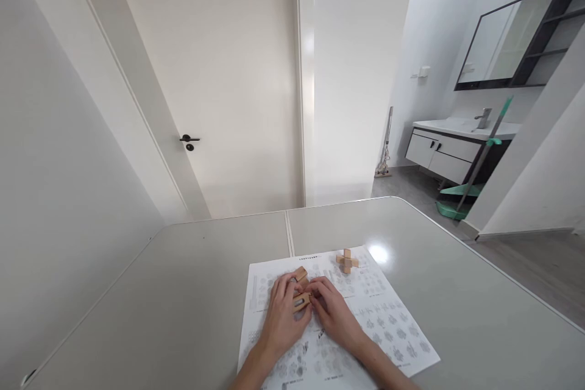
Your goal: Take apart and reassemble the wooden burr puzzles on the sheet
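Note:
Both of my hands meet over a printed sheet [411, 332] covered with small grey diagrams. My left hand [286, 311] has its fingers curled around a slotted wooden puzzle piece [300, 301]. Just beyond it, a second wooden block [300, 274] shows by the left fingertips; whether the two pieces join is hidden. My right hand [336, 311] pinches at the right end of the slotted piece with thumb and fingertips. Farther back on the sheet sits an assembled cross-shaped wooden puzzle [347, 261], apart from both hands.
The sheet lies on a light grey table [183, 304] with a seam [289, 234] across it. Behind stands a white door [237, 85] with a black handle [189, 139]. At the right are a washbasin cabinet [443, 149], a green dustpan [452, 209] and a mop [386, 146].

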The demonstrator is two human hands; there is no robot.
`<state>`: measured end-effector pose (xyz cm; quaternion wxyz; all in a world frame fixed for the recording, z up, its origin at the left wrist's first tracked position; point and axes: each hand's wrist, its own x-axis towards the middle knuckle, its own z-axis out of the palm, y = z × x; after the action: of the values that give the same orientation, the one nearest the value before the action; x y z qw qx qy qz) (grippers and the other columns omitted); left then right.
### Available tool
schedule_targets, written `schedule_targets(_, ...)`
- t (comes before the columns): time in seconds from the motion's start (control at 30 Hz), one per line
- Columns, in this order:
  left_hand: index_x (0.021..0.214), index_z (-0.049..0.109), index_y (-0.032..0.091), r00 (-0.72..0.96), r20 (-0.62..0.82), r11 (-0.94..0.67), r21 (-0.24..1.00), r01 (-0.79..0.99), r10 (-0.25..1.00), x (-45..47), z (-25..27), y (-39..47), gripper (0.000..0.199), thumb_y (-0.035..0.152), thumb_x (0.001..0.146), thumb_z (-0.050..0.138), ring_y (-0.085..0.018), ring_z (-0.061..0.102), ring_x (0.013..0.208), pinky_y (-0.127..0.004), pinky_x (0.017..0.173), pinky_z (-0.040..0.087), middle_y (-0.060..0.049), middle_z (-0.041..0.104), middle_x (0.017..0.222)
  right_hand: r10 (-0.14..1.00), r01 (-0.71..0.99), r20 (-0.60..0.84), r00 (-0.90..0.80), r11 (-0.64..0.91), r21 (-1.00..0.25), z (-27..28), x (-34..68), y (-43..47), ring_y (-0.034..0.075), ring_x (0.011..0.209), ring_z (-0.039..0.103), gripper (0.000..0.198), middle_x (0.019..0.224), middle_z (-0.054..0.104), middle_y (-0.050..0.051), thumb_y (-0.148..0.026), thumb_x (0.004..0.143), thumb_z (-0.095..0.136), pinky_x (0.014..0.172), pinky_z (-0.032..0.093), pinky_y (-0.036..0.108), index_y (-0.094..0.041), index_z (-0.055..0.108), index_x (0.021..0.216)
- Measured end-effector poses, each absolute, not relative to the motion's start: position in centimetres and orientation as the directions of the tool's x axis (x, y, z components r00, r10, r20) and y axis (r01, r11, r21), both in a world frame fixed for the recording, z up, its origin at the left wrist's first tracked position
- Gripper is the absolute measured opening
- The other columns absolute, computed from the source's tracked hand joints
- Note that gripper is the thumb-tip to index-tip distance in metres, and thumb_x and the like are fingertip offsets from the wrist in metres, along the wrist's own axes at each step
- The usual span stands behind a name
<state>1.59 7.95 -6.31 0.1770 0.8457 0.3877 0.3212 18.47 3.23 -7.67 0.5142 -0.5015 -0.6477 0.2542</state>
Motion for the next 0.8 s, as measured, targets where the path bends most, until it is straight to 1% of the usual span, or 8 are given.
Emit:
schedule_targets(0.13, 0.094, 0.056, 0.025, 0.482, 0.424, -0.641, 0.547, 0.539, 0.767, 1.6, -6.5, 7.9, 0.009, 0.021, 0.088, 0.061, -0.030, 0.053, 0.129, -0.050, 0.105, 0.050, -0.009, 0.055, 0.130, 0.915, 0.376, 0.401, 0.038, 0.358, -0.854, -7.8, 18.4, 3.3, 0.027, 0.105, 0.065, 0.019, 0.111, 0.064, 0.010, -0.021, 0.097, 0.046, 0.091, 0.056, 0.039, -0.025, 0.064, 0.102)
schedule_targets(0.23, 0.096, 0.055, 0.025, 0.476, 0.434, -0.644, 0.532, 0.550, 0.765, 1.6, -6.7, 8.0, 0.008, 0.023, 0.090, 0.059, -0.030, 0.054, 0.127, -0.051, 0.104, 0.050, -0.010, 0.055, 0.130, 0.913, 0.380, 0.400, 0.074, 0.345, -0.858, -8.1, 18.3, 3.4, 0.026, 0.098, 0.066, 0.018, 0.108, 0.064, 0.010, -0.023, 0.098, 0.046, 0.087, 0.056, 0.038, -0.024, 0.062, 0.104)
schedule_targets(0.43, 0.105, 0.055, 0.023, 0.396, 0.498, -0.621, 0.452, 0.640, 0.771, 1.3, -7.5, 8.8, 0.012, 0.030, 0.095, 0.056, -0.032, 0.056, 0.121, -0.054, 0.101, 0.048, -0.012, 0.059, 0.125, 0.912, 0.417, 0.385, 0.142, 0.297, -0.859, -8.5, 18.5, 3.3, 0.024, 0.088, 0.064, 0.015, 0.103, 0.064, 0.008, -0.024, 0.097, 0.047, 0.078, 0.055, 0.036, -0.024, 0.061, 0.102)
schedule_targets(0.57, 0.108, 0.055, 0.023, 0.315, 0.539, -0.565, 0.395, 0.725, 0.781, 0.3, -8.3, 10.3, 0.018, 0.035, 0.095, 0.055, -0.033, 0.057, 0.119, -0.054, 0.099, 0.048, -0.012, 0.060, 0.125, 0.919, 0.428, 0.366, 0.145, 0.275, -0.861, -8.5, 18.6, 3.3, 0.024, 0.086, 0.064, 0.015, 0.103, 0.064, 0.008, -0.024, 0.097, 0.046, 0.077, 0.054, 0.036, -0.024, 0.060, 0.102)
schedule_targets(0.7, 0.112, 0.054, 0.022, 0.238, 0.596, -0.511, 0.342, 0.788, 0.766, -1.1, -8.7, 11.7, 0.018, 0.032, 0.097, 0.051, -0.034, 0.056, 0.117, -0.057, 0.101, 0.046, -0.014, 0.060, 0.124, 0.917, 0.437, 0.372, 0.144, 0.279, -0.855, -8.7, 18.5, 3.3, 0.023, 0.085, 0.063, 0.014, 0.101, 0.064, 0.007, -0.023, 0.097, 0.047, 0.079, 0.053, 0.035, -0.024, 0.060, 0.102)
schedule_targets(0.8, 0.116, 0.053, 0.020, 0.242, 0.629, -0.514, 0.294, 0.806, 0.739, -1.6, -8.4, 12.1, 0.020, 0.023, 0.097, 0.046, -0.034, 0.056, 0.120, -0.062, 0.108, 0.039, -0.015, 0.060, 0.126, 0.918, 0.444, 0.368, 0.144, 0.273, -0.853, -8.7, 18.4, 3.3, 0.022, 0.085, 0.063, 0.015, 0.101, 0.064, 0.007, -0.022, 0.097, 0.045, 0.077, 0.053, 0.035, -0.023, 0.059, 0.102)
